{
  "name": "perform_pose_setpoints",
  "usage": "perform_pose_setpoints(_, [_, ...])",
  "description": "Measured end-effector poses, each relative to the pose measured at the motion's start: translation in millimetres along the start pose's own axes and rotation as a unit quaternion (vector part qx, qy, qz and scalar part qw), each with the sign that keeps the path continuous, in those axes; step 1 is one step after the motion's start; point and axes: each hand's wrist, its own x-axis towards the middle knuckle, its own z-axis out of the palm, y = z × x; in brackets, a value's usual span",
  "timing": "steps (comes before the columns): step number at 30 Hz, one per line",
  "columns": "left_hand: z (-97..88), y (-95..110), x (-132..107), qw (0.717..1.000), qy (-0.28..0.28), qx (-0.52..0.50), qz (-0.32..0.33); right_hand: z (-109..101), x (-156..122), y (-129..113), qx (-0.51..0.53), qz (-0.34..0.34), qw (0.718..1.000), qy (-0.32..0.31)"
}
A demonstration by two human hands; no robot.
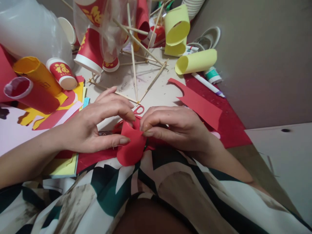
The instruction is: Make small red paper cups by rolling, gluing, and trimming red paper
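Note:
A curved piece of red paper (133, 148) with a rounded lower end is held between my two hands, just above my lap. My left hand (102, 122) grips its left side, thumb in front and index finger at the upper edge. My right hand (168, 125) pinches its right edge between thumb and fingertips; whether anything small is in that pinch is hidden. Just beyond the fingertips shows a red scissors handle (138, 110), the rest of the scissors being covered. To the right lies a red paper scrap (197, 102) with a curved cut.
Thin wooden sticks (133, 61) joined into a frame stand behind my hands. Red paper cups (62, 73) and a red paper tube (31, 94) are at left. Yellow paper rolls (197, 61), a marker (208, 85) and a small glue-like bottle (213, 75) lie at right, near the wall.

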Motion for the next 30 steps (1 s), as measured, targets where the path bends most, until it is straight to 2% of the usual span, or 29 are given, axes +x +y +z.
perform_pose_setpoints(2, [0.4,-4,0,0.999,-0.01,-0.03,-0.013,-1,0,0,0.009,-0.006,1.0,-0.006])
perform_pose_setpoints(6, [2.1,-6,-4,0.992,0.016,-0.119,-0.045,-2,1,0,0.013,-0.01,1.0,-0.025])
perform_pose_setpoints(9, [2.9,-2,-7,0.989,0.032,-0.14,-0.034,-3,0,0,0.018,-0.001,0.999,-0.039])
perform_pose_setpoints(12, [3.1,3,-7,0.991,0.044,-0.127,-0.011,-3,0,0,0.033,0.001,0.999,-0.029])
perform_pose_setpoints(15, [4.3,6,-4,0.996,0.043,-0.084,0.001,0,0,1,0.04,-0.008,0.999,0.02])
perform_pose_setpoints(19, [8.9,8,-1,0.999,0.03,-0.012,0.002,8,-1,2,0.003,0.023,0.997,0.072])
perform_pose_setpoints(25, [13.0,7,0,0.999,0.034,0.001,0.005,14,-1,2,-0.029,0.047,0.995,0.086])
perform_pose_setpoints(30, [13.7,2,-5,0.998,0.057,0.001,0.003,11,1,2,-0.014,0.018,0.995,0.093])
